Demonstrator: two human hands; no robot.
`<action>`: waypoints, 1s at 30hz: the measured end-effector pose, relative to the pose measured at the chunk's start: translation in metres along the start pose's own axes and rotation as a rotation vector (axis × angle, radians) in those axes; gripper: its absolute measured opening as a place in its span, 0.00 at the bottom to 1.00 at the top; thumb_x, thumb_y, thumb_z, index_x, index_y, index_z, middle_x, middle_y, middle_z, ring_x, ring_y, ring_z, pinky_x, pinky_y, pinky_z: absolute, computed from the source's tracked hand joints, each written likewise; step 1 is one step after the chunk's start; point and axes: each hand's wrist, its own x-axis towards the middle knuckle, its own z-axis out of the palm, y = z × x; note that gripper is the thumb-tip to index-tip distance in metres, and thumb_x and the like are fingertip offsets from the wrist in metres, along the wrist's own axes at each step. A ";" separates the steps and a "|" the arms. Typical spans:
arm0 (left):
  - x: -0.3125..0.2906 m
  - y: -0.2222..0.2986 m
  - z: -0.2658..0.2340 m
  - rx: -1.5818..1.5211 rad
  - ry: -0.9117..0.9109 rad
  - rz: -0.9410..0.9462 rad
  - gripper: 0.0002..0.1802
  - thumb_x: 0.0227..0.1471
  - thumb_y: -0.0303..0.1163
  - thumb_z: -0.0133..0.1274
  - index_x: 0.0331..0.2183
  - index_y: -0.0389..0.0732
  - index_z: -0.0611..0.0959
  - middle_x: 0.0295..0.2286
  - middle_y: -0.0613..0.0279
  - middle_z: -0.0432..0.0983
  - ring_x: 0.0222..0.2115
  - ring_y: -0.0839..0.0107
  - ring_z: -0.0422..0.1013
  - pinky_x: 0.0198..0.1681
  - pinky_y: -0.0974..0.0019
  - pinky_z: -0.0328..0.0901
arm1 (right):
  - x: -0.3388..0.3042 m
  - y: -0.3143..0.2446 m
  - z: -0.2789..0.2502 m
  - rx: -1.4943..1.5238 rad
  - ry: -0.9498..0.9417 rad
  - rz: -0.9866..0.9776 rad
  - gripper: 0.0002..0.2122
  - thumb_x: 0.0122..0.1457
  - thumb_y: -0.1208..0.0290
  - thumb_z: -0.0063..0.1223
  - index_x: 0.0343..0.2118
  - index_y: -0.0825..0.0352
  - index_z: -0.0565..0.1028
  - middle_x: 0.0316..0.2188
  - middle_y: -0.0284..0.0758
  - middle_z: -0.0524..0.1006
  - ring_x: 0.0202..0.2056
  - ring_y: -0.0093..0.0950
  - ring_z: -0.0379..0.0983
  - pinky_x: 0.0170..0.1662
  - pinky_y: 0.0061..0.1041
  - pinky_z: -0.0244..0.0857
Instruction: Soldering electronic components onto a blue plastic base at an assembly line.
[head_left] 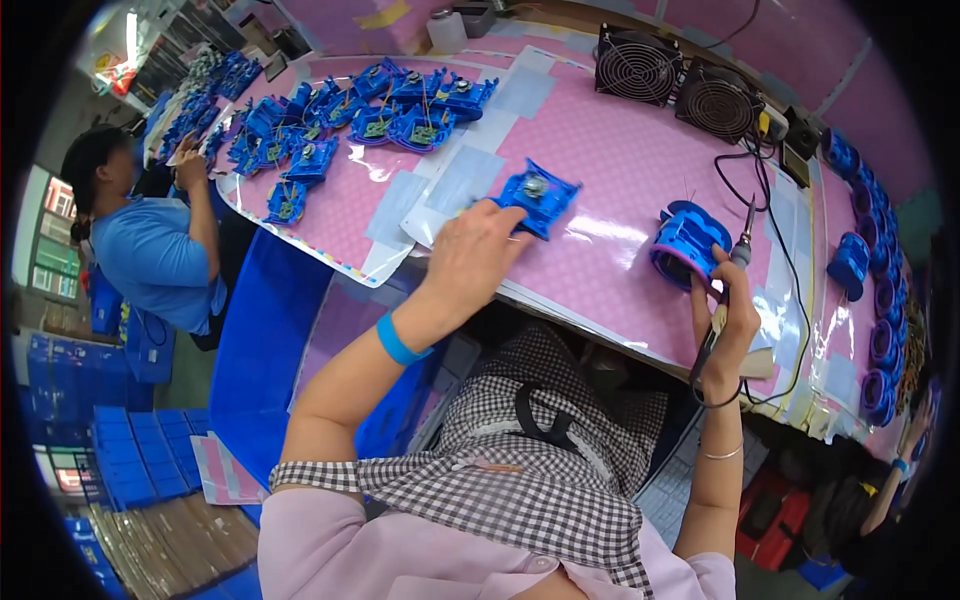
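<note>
Left hand (472, 248): fingers closed on the near edge of a flat blue housing (545, 200) at the middle of the pink tabletop (620, 150); whether the housing is lifted cannot be told. Right hand (738, 322): clamped around a soldering iron (741, 253), tip upward, fingers also against a rounded blue housing (690, 235) with a purple rim. Two black fans (640, 70) stand at the rear.

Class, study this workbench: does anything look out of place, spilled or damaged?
One blue part sits apart from the row along the right edge of the table, so it looks stray. The right hand holds a soldering iron with a loosely looped black cable nearby. No spill shows.
</note>
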 end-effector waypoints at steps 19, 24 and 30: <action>0.035 -0.028 0.006 -0.403 0.126 -0.254 0.09 0.44 0.28 0.63 0.29 0.34 0.82 0.24 0.60 0.80 0.26 0.75 0.75 0.30 0.70 0.67 | 0.000 -0.075 0.027 0.527 -0.030 0.157 0.33 0.61 0.37 0.32 0.44 0.69 0.70 0.29 0.31 0.68 0.30 0.20 0.62 0.34 0.20 0.57; 0.023 -0.011 0.000 -0.627 0.129 -0.114 0.07 0.44 0.25 0.61 0.30 0.34 0.85 0.26 0.56 0.81 0.28 0.71 0.77 0.31 0.70 0.68 | 0.003 -0.068 0.036 0.657 -0.150 0.259 0.22 0.63 0.53 0.43 0.42 0.72 0.75 0.28 0.32 0.73 0.26 0.18 0.65 0.32 0.17 0.59; 0.040 -0.011 0.012 -0.385 0.061 0.017 0.07 0.43 0.25 0.59 0.29 0.35 0.84 0.25 0.51 0.78 0.27 0.56 0.75 0.33 0.59 0.68 | 0.002 -0.072 0.054 0.575 -0.113 0.207 0.08 0.55 0.80 0.54 0.38 0.74 0.78 0.24 0.33 0.77 0.21 0.17 0.72 0.24 0.13 0.64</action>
